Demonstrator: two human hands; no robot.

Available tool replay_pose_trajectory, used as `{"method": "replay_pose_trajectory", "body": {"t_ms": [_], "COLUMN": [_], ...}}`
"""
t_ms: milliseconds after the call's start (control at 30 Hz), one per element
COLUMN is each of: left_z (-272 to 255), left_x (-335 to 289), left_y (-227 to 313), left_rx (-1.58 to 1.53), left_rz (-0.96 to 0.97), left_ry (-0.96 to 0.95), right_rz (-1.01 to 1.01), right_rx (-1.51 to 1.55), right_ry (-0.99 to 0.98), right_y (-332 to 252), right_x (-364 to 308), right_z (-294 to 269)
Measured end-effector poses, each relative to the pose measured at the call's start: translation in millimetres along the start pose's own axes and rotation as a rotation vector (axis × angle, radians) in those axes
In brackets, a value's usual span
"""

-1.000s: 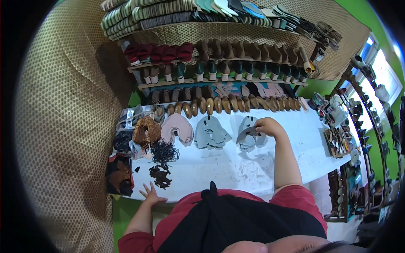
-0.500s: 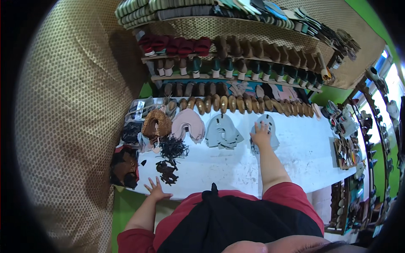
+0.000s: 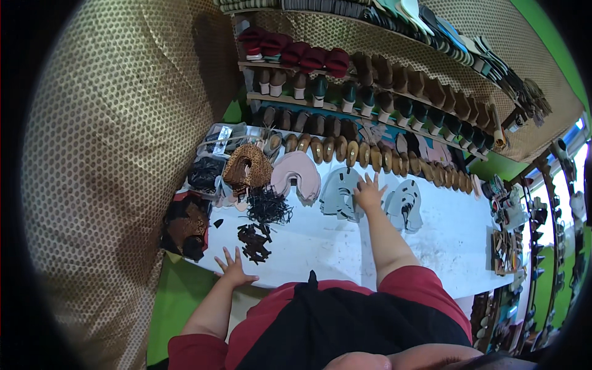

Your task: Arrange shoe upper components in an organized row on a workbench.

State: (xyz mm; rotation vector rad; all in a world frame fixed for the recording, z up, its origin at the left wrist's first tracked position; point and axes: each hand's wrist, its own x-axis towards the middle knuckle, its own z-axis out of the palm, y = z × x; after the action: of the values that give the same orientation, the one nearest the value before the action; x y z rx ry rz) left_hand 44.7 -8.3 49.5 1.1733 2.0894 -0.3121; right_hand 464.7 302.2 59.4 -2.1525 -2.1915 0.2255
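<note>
My right hand [image 3: 369, 193], fingers spread, reaches over the white table [image 3: 333, 259] at the right edge of a stack of grey curved shoe-upper pieces [image 3: 337, 196]. Whether it touches them I cannot tell. Just right of it lies a second grey stack [image 3: 405, 206], with small slots cut in its top piece. At the table's near left edge rests my left hand [image 3: 233, 271], fingers apart and holding nothing. Beyond that hand are a pile of short dark strips [image 3: 254, 242] and a tangle of thin black strips [image 3: 269, 206]. Pink curved pieces [image 3: 297, 172] and leopard-print pieces [image 3: 245, 165] lie farther back.
A row of brown wooden shoe lasts [image 3: 353, 152] lines the table's back edge. Shelves behind carry heeled shoes [image 3: 349, 94] and red slippers [image 3: 313, 58]. A tool box [image 3: 504, 253] stands at the right end, dark bagged material [image 3: 188, 228] at the left.
My right hand has moved left off the right grey stack, uncovering it, to the edge of the left one. My left hand stays near the table edge. The view has shifted.
</note>
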Motion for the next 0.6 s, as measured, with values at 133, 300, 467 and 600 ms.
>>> {"method": "replay_pose_trajectory", "body": {"t_ms": [133,300,467,600], "left_z": [-3,-6,-5,-4], "left_x": [-1,-3,-4,-5], "left_y": [5,9,7,7], "left_rx": [0.012,0.007,0.005,0.006], "left_rz": [-0.002,0.009,-0.012,-0.023], "left_ry": [-0.006,-0.021,-0.038,-0.034], "right_rz": [0.142,0.207,-0.1,-0.229], "right_rx": [0.012,0.17,0.432,0.518], "right_ry": [0.01,0.03,0.213,0.119], "right_y": [-20,-19,-30,-35], "right_x": [14,13,-18,-62], "right_z": [15,21,-6,-39]}}
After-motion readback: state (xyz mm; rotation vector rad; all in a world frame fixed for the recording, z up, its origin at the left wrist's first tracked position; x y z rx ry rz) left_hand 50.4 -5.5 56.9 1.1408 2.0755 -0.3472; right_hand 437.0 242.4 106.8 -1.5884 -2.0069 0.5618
